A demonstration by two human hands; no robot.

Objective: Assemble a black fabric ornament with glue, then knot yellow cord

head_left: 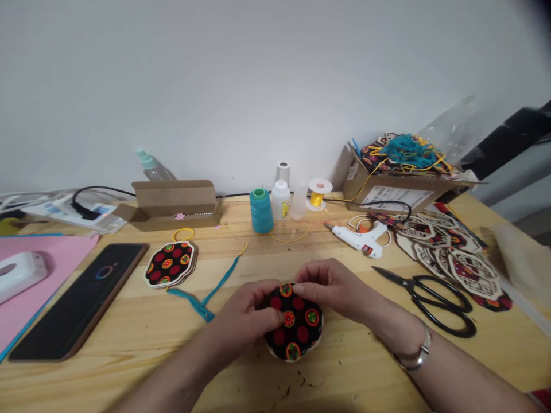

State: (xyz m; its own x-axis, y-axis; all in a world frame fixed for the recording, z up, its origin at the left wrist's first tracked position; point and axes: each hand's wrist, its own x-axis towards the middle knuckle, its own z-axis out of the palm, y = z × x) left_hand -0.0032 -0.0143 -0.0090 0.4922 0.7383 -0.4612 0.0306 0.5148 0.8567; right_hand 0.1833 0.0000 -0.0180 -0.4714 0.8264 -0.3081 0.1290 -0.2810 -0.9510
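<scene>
While your hands close on it, the fabric-covered disc (299, 332) lies on the wooden tabletop (353, 373), centred before you. Your left hand (241, 315) curls over its upper-left edge, thumb on the printed face; your right hand (331, 287) pinches narrowly at the top rim. It looks light, stiff-backed and soft-faced; take it by the rim with flat pads, not the cloth alone. Teal cord (196, 304) lies just left; a stack of matching discs (170, 264) sits beyond; black-handled scissors (434, 304) lie right.

Black fabric disc (299, 332) with red and multicoloured dots, turquoise thread cone (262, 211)
</scene>
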